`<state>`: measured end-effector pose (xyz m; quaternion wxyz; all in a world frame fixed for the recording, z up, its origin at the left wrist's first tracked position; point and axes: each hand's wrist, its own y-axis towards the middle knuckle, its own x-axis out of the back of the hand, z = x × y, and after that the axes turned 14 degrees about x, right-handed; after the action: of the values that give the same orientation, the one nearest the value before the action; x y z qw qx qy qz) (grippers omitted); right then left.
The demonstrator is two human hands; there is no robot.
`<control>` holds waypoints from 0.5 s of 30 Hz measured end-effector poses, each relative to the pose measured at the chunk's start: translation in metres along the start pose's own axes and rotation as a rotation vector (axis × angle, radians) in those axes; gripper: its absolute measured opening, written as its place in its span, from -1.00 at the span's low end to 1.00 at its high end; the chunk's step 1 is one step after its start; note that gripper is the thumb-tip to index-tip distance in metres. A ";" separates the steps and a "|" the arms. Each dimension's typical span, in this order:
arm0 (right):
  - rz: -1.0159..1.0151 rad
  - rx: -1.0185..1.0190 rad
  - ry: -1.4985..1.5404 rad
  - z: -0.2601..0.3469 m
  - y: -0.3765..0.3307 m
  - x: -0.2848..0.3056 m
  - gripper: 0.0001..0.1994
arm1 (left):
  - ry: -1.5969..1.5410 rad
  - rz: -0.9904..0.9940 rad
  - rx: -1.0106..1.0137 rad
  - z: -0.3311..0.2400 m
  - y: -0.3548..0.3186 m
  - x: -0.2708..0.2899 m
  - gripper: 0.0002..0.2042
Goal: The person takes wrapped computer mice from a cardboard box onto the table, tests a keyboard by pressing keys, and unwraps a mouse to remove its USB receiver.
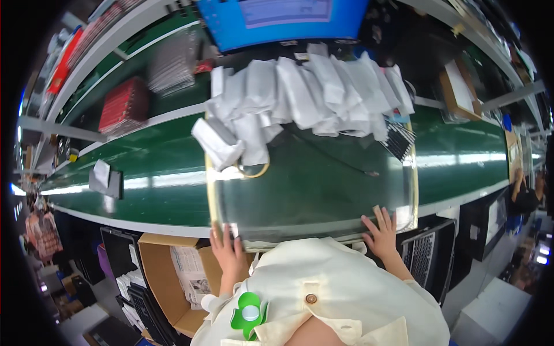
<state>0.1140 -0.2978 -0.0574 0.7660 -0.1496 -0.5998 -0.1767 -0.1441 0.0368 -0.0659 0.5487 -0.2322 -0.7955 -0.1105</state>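
My left hand rests at the front edge of the green workbench, its fingers apart and nothing in it. It lies by the left corner of a transparent mat edged with yellow tape. At the mat's right front corner my right hand lies with fingers spread, also holding nothing. Beyond both hands, a heap of white wrapped packets covers the mat's far part. A yellow ring, perhaps a tape roll, sits partly under the packets. From the heap a thin black cable runs toward the right.
A monitor stands behind the packets. On the left are red stacked trays, clear plastic trays and a dark flat piece. An open cardboard box is below left; a laptop keyboard is below right. Other people appear at both sides.
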 end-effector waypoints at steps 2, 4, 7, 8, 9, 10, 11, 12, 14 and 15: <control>-0.025 -0.122 -0.068 -0.029 -0.013 0.002 -0.41 | 0.024 -0.025 0.092 -0.003 -0.003 -0.010 -0.55; -0.089 -0.327 -0.071 -0.053 -0.018 0.006 -0.42 | 0.196 -0.002 0.220 -0.016 0.010 -0.013 -0.54; -0.097 -0.511 0.000 -0.086 -0.018 0.020 -0.35 | -0.019 -0.115 0.183 -0.025 0.036 -0.023 -0.54; -0.235 -0.531 0.160 -0.099 -0.024 0.011 -0.31 | 0.048 -0.172 0.136 -0.029 0.040 -0.025 -0.55; -0.227 -0.544 0.161 -0.104 -0.024 0.009 -0.31 | 0.059 -0.179 0.151 -0.030 0.041 -0.029 -0.55; -0.222 -0.576 0.234 -0.100 -0.023 0.013 -0.30 | 0.035 -0.185 0.168 -0.030 0.039 -0.026 -0.55; -0.216 -0.607 0.307 -0.098 -0.022 0.016 -0.29 | 0.010 -0.190 0.187 -0.030 0.036 -0.024 -0.55; -0.274 -0.523 0.226 -0.098 -0.020 0.012 -0.28 | -0.035 -0.201 0.181 -0.025 0.034 -0.022 -0.55; -0.248 -0.556 0.231 -0.097 -0.017 0.011 -0.32 | -0.061 -0.209 0.186 -0.024 0.035 -0.022 -0.53; -0.264 -0.543 0.216 -0.101 -0.017 0.007 -0.33 | -0.077 -0.207 0.204 -0.023 0.037 -0.024 -0.50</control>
<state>0.1953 -0.3580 -0.0741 0.7278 -0.2498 -0.4601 -0.4430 -0.0997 0.0531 -0.0827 0.5244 -0.0961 -0.8426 -0.0763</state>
